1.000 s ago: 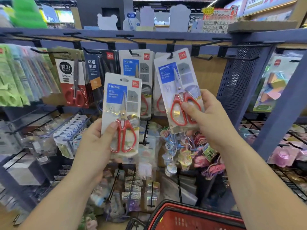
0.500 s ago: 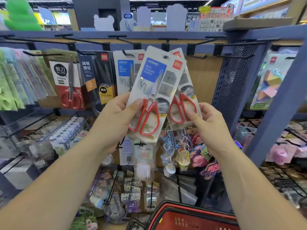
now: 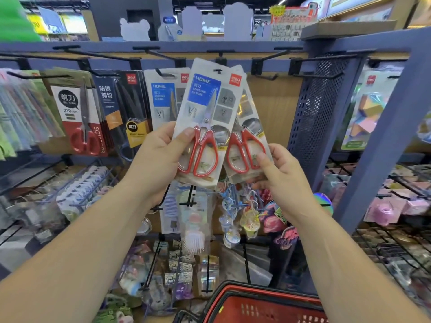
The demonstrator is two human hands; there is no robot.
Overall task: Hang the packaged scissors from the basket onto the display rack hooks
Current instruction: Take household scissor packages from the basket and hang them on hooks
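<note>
Blue steel upright (image 3: 382, 145), perforated side panel (image 3: 324, 108), wooden backboard (image 3: 275, 108)

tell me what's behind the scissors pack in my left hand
Behind the front pack sits a second red-handled pack, pinched by the right hand; its label is covered. A hanging HOME pack peeks out left.

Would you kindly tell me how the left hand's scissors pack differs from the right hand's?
The left-hand pack lies in front, its blue label showing; the right-hand pack sits behind, its top half covered. The left-hand pack leans right; the right-hand pack stands nearer upright. Both hold red-handled scissors.
</note>
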